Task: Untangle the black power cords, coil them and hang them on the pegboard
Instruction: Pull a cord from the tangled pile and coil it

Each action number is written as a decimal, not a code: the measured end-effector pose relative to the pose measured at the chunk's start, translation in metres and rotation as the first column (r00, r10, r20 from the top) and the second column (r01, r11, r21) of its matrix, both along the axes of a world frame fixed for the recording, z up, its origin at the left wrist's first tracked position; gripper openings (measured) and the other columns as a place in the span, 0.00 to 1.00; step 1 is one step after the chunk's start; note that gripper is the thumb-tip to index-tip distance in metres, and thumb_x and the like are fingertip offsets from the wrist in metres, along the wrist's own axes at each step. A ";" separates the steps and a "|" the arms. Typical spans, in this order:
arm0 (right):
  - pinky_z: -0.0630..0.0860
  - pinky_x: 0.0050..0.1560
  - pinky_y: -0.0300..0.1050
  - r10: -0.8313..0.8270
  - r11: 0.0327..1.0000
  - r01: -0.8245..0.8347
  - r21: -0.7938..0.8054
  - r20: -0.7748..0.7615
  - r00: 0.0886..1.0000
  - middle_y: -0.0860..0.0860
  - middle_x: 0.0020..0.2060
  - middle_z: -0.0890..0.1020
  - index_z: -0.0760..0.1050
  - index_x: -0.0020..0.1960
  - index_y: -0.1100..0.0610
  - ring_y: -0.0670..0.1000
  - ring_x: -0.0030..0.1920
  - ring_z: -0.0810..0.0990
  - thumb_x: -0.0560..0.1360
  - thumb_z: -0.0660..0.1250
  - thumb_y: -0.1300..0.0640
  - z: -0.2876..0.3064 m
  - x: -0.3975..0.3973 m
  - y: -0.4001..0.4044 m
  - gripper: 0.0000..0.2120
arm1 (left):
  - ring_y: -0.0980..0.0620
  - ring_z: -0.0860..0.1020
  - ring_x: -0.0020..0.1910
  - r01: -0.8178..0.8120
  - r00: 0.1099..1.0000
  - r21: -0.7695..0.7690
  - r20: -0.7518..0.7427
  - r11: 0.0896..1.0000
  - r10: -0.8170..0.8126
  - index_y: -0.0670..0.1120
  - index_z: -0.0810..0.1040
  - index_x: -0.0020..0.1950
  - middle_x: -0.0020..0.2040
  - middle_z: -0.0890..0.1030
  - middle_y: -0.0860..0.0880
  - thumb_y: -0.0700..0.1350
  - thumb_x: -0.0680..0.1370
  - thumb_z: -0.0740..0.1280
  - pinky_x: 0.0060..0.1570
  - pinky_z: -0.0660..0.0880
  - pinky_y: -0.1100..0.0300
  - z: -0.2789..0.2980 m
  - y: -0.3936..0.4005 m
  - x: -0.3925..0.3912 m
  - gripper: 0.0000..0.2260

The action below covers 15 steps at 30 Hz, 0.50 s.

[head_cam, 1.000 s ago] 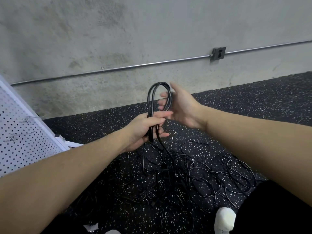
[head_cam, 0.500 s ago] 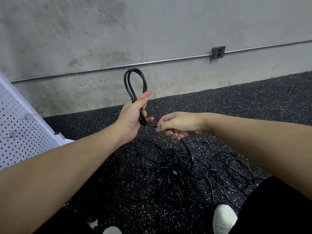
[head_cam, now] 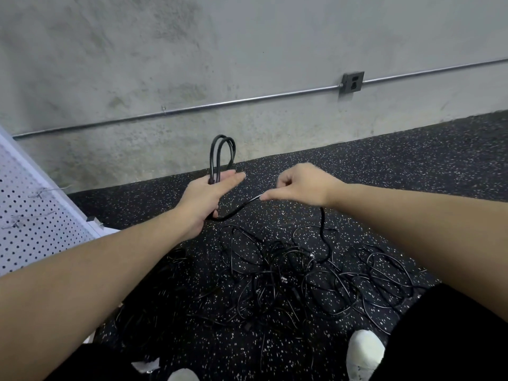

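A bare concrete wall [head_cam: 247, 50] fills the upper half of the view, with a thin metal pipe [head_cam: 220, 104] running across it to a dark outlet box [head_cam: 352, 82] at the right. Below lies a black speckled floor [head_cam: 412, 166], and at the left edge a white pegboard [head_cam: 30, 215] leans in, a few wire hooks [head_cam: 41, 192] standing out from its holes. Two bare forearms reach out from the bottom corners. Spread over the floor between them and below the hands is a loose tangle of black power cords [head_cam: 302, 273], loops overlapping so that single cords cannot be told apart. A white shoe [head_cam: 364, 350] shows beside a black-clothed knee at lower right. The left hand [head_cam: 211, 196] is closed around the lower part of a partly coiled cord [head_cam: 221, 155], the thumb stretched flat along it, and two or three loops rise upright above the fist against the wall. From under that hand the cord runs rightward in a shallow sag to the right hand [head_cam: 302, 185], whose thumb and forefinger pinch it while the other fingers curl in; from there it drops down into the pile on the floor.
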State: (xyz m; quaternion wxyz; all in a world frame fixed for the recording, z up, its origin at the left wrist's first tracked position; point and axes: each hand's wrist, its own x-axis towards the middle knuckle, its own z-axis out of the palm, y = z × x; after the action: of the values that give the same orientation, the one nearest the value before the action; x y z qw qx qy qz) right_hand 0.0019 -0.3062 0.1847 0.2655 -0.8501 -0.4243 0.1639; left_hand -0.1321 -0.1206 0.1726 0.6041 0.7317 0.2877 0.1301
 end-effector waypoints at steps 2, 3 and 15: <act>0.65 0.32 0.42 -0.105 0.995 0.105 0.002 0.071 0.992 0.47 0.26 0.69 0.67 0.33 0.53 0.47 0.27 0.65 0.67 0.72 0.29 0.003 0.002 0.001 0.29 | 0.62 0.71 0.31 0.067 0.998 0.054 -0.010 0.996 -0.067 0.57 0.82 0.64 0.64 0.79 0.42 0.59 0.68 0.78 0.33 0.67 0.58 0.001 -0.005 0.000 0.25; 0.64 0.33 0.42 -0.125 0.992 0.124 0.017 0.045 0.991 0.47 0.26 0.69 0.66 0.34 0.53 0.48 0.28 0.65 0.67 0.72 0.29 0.004 0.001 0.002 0.29 | 0.63 0.74 0.33 0.099 0.995 0.074 -0.021 0.992 -0.098 0.56 0.81 0.66 0.66 0.77 0.40 0.60 0.66 0.79 0.35 0.70 0.57 0.002 -0.006 -0.001 0.29; 0.63 0.27 0.39 -0.059 0.911 0.237 0.338 -0.462 0.885 0.44 0.25 0.69 0.74 0.39 0.52 0.45 0.25 0.64 0.76 0.72 0.43 0.018 0.003 0.006 0.16 | 0.57 0.65 0.26 0.251 0.963 0.179 -0.142 0.951 -0.227 0.53 0.81 0.65 0.29 0.68 0.57 0.44 0.80 0.66 0.27 0.63 0.62 -0.011 -0.005 0.006 0.14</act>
State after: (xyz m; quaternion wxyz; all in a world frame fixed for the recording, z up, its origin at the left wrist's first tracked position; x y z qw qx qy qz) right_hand 0.0049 -0.2999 0.2030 0.5286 -0.7518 -0.3090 0.2448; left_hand -0.1265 -0.1261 0.1619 0.5223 0.8234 0.2186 0.0393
